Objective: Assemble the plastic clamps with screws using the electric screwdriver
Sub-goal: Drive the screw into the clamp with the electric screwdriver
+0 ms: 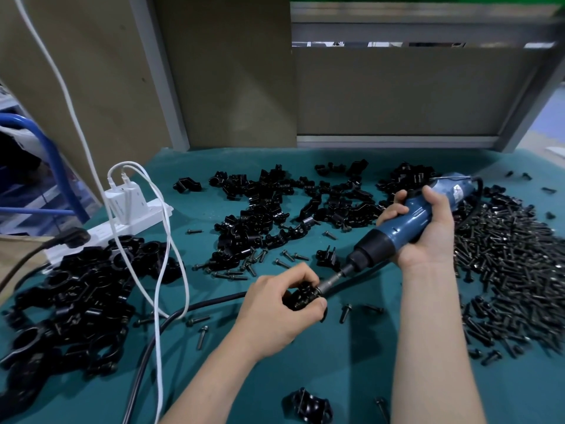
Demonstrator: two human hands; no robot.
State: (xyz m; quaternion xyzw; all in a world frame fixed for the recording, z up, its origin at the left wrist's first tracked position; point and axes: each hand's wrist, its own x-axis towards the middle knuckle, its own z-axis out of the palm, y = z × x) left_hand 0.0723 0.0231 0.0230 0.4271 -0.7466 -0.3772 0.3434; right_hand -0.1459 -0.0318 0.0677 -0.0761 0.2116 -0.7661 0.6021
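The left hand [281, 307] is gripping a clamp [301, 298] just over the desk [351, 371], a little toward six o'clock from the middle of the view, with fingers and thumb curling round it. The right hand [428, 234] is wrapping round the blue body of the screwdriver [394, 231]. The tool is lying at a slant, its black nose pointing toward eight o'clock. Its bit [331, 281] is meeting the right side of the clamp, close by the left thumb and forefinger. Whether a screw is sitting under the tip is too hidden to tell.

Taking the held clamp as the centre, loose clamp pieces [269, 215] are spreading across the desk at twelve o'clock. A broad heap of screws [504, 270] is lying at three o'clock, beyond the right forearm. A heap of closed clamps [76, 304] is sitting at nine o'clock. A small piece [328, 257] with two screws standing in it is resting at one o'clock, just beside the bit. A lone clamp [310, 405] is lying at six o'clock, near the bottom edge.

A power strip [134, 218] is lying at ten o'clock, carrying white chargers. Their white cables [162, 270] are looping down beside the closed clamps. A black cable [189, 309] is running from the left hand toward seven o'clock.
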